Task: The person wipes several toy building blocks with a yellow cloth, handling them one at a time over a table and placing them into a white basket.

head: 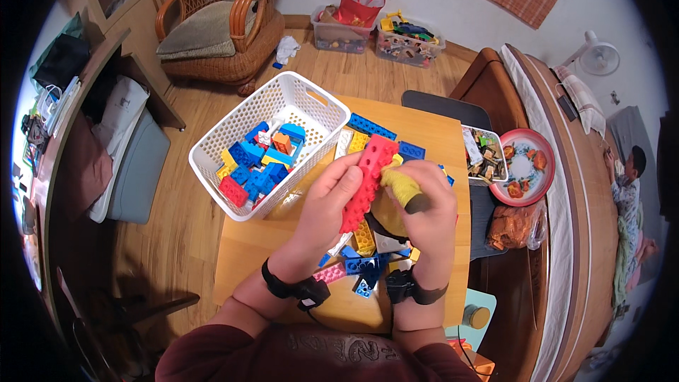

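Observation:
My left hand (330,193) grips a long red toy building brick (366,183) by one side, its studs facing right. In my right hand (432,191) is a bunched yellow cloth (401,184) with a dark end, pressed against the studded side. Both hands are above the wooden table (249,244). Loose bricks lie around and beneath them, among them a long blue brick (372,126), a yellow brick (365,237) and a pink brick (330,272). To the left, a white perforated plastic basket (313,146) holds several blue, yellow, red and orange bricks.
Right of the table are a small basket of wrapped items (501,172), a red-rimmed floral tray (530,191) and an orange bag (512,225). A wicker armchair (212,63) and two clear toy bins (339,42) stand farther back. A person (628,191) is on the bed at right.

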### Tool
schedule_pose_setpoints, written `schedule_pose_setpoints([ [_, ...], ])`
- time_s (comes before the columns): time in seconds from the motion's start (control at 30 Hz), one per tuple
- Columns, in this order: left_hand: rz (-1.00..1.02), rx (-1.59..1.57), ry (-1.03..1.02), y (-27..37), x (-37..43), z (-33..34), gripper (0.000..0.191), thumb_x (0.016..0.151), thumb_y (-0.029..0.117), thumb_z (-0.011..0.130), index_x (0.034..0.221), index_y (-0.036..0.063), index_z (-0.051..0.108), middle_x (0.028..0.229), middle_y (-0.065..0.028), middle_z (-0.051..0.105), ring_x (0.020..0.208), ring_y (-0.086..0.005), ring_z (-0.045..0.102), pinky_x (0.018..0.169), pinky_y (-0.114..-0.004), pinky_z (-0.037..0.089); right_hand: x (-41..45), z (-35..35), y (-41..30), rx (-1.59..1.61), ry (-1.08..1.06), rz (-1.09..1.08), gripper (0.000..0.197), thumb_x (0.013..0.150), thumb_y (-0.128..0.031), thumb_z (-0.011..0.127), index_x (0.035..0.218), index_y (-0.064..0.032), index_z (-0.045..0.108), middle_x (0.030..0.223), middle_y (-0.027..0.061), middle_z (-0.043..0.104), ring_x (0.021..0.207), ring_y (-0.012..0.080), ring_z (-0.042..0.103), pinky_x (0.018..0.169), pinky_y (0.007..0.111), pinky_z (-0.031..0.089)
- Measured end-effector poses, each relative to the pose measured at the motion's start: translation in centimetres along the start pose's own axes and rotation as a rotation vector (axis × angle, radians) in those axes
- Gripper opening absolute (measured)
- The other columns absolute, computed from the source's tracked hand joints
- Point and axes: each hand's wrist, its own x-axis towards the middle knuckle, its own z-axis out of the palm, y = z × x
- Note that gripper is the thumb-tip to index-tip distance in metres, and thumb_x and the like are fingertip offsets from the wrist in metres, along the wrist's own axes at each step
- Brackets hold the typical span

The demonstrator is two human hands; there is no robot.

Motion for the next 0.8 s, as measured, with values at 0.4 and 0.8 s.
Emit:
schedule_pose_setpoints([
  [0.4,0.034,0.210,-0.018,0.2,-0.3,0.1,0.039,0.106,0.022,0.047,0.137,-0.0025,0.049,0.120,-0.0072,0.063,0.102,-0.0109,0.061,0.089,-0.025,0.049,-0.2,0.5,-0.4,-0.049,0.127,-0.043,0.035,0.073,0.003,0.066,0.107,-0.0042,0.072,0.101,0.0152,0.065,0.094,0.0291,0.064,0.084,0.034,0.050],
  [0.8,0.084,-0.009,-0.006,0.6,0.0,-0.2,0.039,0.107,0.021,0.044,0.138,-0.0017,0.045,0.124,-0.0099,0.060,0.108,-0.0148,0.061,0.094,-0.030,0.050,0.0,0.6,-1.5,-0.015,-0.078,0.006,0.037,0.072,0.004,0.066,0.107,-0.0063,0.074,0.100,0.0136,0.065,0.090,0.0299,0.065,0.080,0.035,0.052],
])
